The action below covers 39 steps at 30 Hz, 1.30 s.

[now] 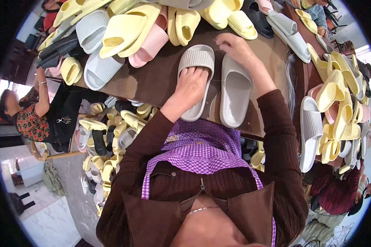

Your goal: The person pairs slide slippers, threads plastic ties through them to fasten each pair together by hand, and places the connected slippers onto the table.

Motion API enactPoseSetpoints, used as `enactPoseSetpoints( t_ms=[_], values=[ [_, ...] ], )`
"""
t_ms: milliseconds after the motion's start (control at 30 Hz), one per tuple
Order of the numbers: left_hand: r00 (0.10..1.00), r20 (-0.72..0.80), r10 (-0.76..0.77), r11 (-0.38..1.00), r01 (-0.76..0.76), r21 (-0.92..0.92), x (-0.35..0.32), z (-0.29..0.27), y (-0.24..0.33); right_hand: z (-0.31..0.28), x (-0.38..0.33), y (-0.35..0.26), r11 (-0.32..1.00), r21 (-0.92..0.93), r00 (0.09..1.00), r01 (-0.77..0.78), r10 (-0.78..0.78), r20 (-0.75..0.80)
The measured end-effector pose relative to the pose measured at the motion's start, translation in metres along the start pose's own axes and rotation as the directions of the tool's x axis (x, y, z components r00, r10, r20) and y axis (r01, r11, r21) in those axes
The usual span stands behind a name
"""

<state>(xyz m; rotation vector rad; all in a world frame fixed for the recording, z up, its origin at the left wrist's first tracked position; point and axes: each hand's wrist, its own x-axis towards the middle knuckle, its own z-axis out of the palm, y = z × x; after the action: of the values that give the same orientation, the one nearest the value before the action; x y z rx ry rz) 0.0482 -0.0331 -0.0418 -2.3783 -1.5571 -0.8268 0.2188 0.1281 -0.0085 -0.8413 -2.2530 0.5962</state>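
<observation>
Grey slippers [237, 96], count 2: both lie side by side on the near part of the brown table [163, 74], open-toe straps toward its far side, heels at its near edge, a narrow gap between them. Hands, count 2. Left hand [190, 85]: on the left slipper of the pair, fingers side by side and tucked in under the strap; cannot tell whether they clamp it, as the tips are hidden. Right hand [239, 48]: over the table by the strap end of the other slipper, fingers curled; cannot tell whether the fingertips pinch anything. Purple checked apron [198, 150], count 1, at the table's near edge. Slipper pile [123, 31] along the table's far and left sides: at least 2 pink, more yellow ones than can be counted, some grey and black; overlap prevents a full tally. Pale strands [290, 76], 1 bundle, hang at the table's right end. Second slipper heap [336, 103], right of the table: mostly yellow, 1 large grey slipper at its near side. Co-worker in a patterned top [32, 115], count 1, left of the table.
</observation>
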Motion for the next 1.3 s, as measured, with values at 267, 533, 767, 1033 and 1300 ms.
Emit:
enactPoseSetpoints(
  t_ms=[267, 533, 767, 1033, 1300],
  values=[
    [0.999, 0.015, -0.029, 0.999, 0.029, -0.025, 0.0, 0.001, 0.001, 0.01, 0.017, 0.003, 0.982, -0.187, 0.926, -0.034, 0.101, 0.363],
    [0.997, -0.041, -0.058, 0.993, 0.054, -0.101, 0.002, -0.003, 0.003, -0.015, 0.0, 0.003, 0.961, -0.109, 0.967, -0.256, 0.255, -0.018],
    [0.999, 0.011, -0.049, 0.984, 0.05, -0.172, 0.005, 0.0, -0.001, -0.009, -0.01, 0.006, 0.988, -0.018, 0.988, -0.152, 0.151, -0.017],
    [0.997, 0.021, -0.074, 0.986, 0.076, -0.151, 0.006, 0.007, -0.007, 0.015, 0.014, 0.014, 0.982, -0.178, 0.94, -0.055, 0.111, 0.321],
    [0.995, -0.029, -0.096, 0.957, 0.084, -0.276, 0.006, -0.002, -0.006, -0.004, 0.009, 0.005, 0.966, -0.15, 0.977, -0.212, 0.204, -0.068]
  ],
)
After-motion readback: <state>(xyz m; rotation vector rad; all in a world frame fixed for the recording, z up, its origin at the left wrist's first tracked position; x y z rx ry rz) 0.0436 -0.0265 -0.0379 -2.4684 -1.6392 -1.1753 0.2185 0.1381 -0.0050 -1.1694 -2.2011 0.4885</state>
